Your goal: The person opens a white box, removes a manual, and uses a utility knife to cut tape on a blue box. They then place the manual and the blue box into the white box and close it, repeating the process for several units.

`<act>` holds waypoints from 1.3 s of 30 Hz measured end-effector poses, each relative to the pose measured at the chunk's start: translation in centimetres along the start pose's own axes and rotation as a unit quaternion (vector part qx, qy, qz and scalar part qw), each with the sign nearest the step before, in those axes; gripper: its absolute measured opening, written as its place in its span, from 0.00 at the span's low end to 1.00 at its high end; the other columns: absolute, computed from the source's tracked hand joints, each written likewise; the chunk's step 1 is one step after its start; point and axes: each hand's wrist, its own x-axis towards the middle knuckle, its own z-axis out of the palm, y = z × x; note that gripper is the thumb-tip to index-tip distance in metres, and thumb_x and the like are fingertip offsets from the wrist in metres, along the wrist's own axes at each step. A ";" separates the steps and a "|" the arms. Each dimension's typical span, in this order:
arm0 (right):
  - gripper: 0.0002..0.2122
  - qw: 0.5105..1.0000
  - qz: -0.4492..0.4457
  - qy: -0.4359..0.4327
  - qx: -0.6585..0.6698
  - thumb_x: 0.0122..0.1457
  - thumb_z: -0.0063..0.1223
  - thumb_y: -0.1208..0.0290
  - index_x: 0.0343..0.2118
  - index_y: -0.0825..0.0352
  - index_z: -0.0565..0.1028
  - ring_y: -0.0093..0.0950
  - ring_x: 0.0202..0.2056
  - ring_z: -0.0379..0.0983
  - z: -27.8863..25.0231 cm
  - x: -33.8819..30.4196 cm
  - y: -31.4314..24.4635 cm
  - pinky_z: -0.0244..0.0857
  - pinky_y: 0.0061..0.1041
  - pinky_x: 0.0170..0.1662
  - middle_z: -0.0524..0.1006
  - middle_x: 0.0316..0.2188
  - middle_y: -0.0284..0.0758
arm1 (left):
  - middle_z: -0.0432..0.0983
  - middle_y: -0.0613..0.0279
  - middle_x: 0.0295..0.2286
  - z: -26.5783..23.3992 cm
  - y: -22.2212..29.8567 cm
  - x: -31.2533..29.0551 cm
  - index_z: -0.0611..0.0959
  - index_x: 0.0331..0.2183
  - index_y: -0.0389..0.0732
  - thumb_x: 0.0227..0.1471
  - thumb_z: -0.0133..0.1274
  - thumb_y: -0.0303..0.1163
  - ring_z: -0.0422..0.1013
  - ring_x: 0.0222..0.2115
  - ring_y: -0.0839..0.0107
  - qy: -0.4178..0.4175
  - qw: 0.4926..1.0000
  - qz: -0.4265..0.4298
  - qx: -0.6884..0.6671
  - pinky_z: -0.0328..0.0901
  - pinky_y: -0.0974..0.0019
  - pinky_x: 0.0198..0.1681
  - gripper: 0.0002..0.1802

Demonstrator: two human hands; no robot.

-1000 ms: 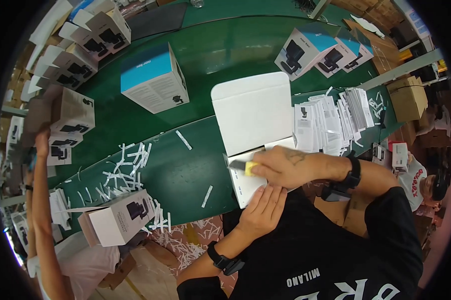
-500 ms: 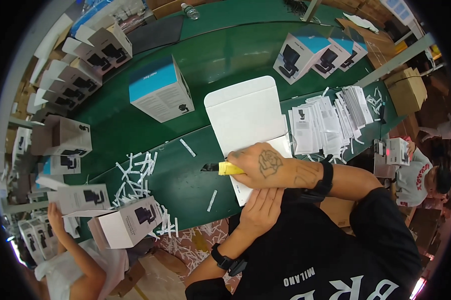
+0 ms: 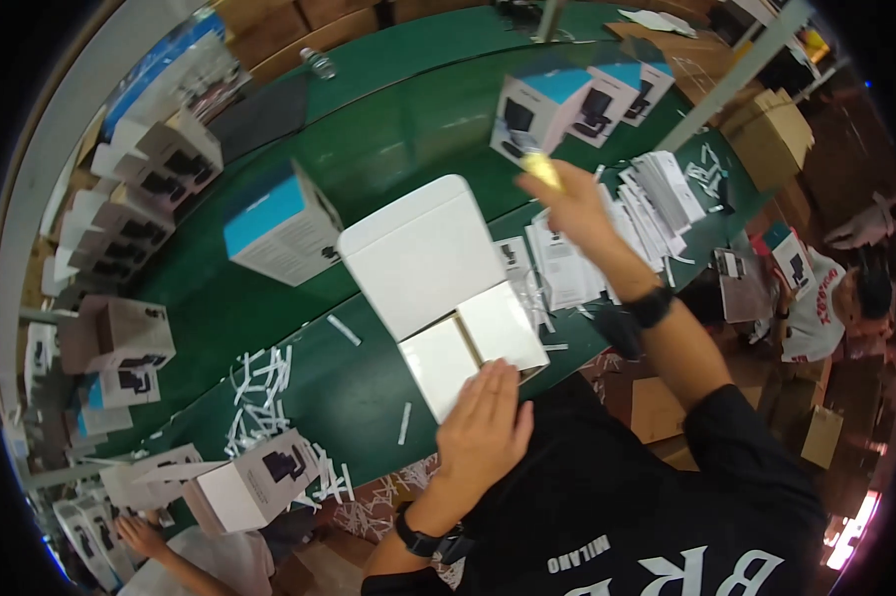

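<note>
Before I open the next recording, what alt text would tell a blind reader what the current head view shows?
A person's left hand rests on an open white box, while the right hand, held away from it, has a yellow-handled cutter in its grip. The box sits on a green table with printed leaflets, white strips and blue-topped cartons around it.

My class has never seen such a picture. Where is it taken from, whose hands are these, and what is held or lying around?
There is no machine: a person works bare-handed, seen from a fisheye camera worn on their head, so straight edges bend. The left hand lies over the near side of an open white box; the right hand holds a blurred yellow tool away from it. On the green table are paper strips, leaflets and printed boxes. A co-worker's hand shows at lower left.
</note>
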 end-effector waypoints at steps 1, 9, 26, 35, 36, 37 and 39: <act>0.15 0.999 0.019 -0.022 0.035 0.63 0.60 0.58 0.42 0.67 0.79 0.13 0.16 0.64 1.4 0.3 -1.3 0.56 0.16 0.18 0.73 0.21 0.26 | 0.79 0.47 0.47 0.3 0.4 0.1 0.81 0.50 0.34 0.49 0.63 0.36 0.76 0.48 0.50 0.006 1.000 -0.019 -0.008 0.71 0.55 0.53 0.27; 0.15 0.938 -0.090 -0.332 0.040 0.62 0.60 0.67 0.47 0.71 0.78 0.20 0.20 0.71 -5.3 -8.6 -6.1 0.64 0.20 0.25 0.79 0.29 0.34 | 0.81 0.45 0.43 -1.2 -1.8 0.5 0.79 0.50 0.31 0.58 0.57 0.34 0.80 0.41 0.53 -0.004 0.965 -0.097 -0.244 0.75 0.59 0.45 0.22; 0.21 0.961 -0.019 -0.256 -0.107 0.65 0.50 0.74 0.60 0.68 0.63 0.30 0.24 0.79 -10.2 -17.9 -4.4 0.70 0.28 0.30 0.78 0.21 0.34 | 0.77 0.44 0.47 4.7 3.3 2.8 0.68 0.58 0.32 0.69 0.41 0.44 0.79 0.43 0.51 0.091 0.733 -0.207 -0.642 0.76 0.55 0.39 0.27; 0.17 0.967 0.034 -0.244 -0.059 0.67 0.47 0.73 0.57 0.68 0.65 0.27 0.22 0.79 -10.8 -17.7 -4.3 0.67 0.24 0.27 0.79 0.23 0.34 | 0.76 0.46 0.49 5.8 4.0 3.6 0.69 0.58 0.35 0.68 0.43 0.45 0.78 0.43 0.57 0.109 0.744 -0.211 -0.625 0.73 0.61 0.37 0.27; 0.17 0.967 0.067 -0.243 -0.018 0.67 0.47 0.73 0.57 0.68 0.65 0.27 0.22 0.78 -10.7 -17.6 -4.1 0.66 0.23 0.26 0.78 0.23 0.35 | 0.76 0.46 0.49 5.8 4.3 3.8 0.69 0.58 0.35 0.68 0.43 0.44 0.78 0.43 0.57 0.113 0.748 -0.213 -0.619 0.73 0.61 0.37 0.26; 0.17 0.965 0.099 -0.242 0.024 0.67 0.47 0.72 0.57 0.67 0.65 0.27 0.21 0.78 -10.6 -17.4 -3.9 0.66 0.23 0.25 0.78 0.23 0.35 | 0.76 0.47 0.49 5.9 4.5 4.0 0.69 0.58 0.34 0.68 0.44 0.43 0.78 0.43 0.58 0.118 0.752 -0.216 -0.612 0.73 0.61 0.38 0.26; 0.17 0.944 0.167 -0.245 0.145 0.67 0.49 0.72 0.57 0.67 0.65 0.26 0.21 0.77 -10.3 -17.4 -2.7 0.65 0.23 0.24 0.78 0.23 0.35 | 0.76 0.47 0.49 6.1 4.7 4.4 0.69 0.58 0.34 0.68 0.43 0.43 0.78 0.43 0.58 0.110 0.761 -0.210 -0.604 0.73 0.61 0.38 0.26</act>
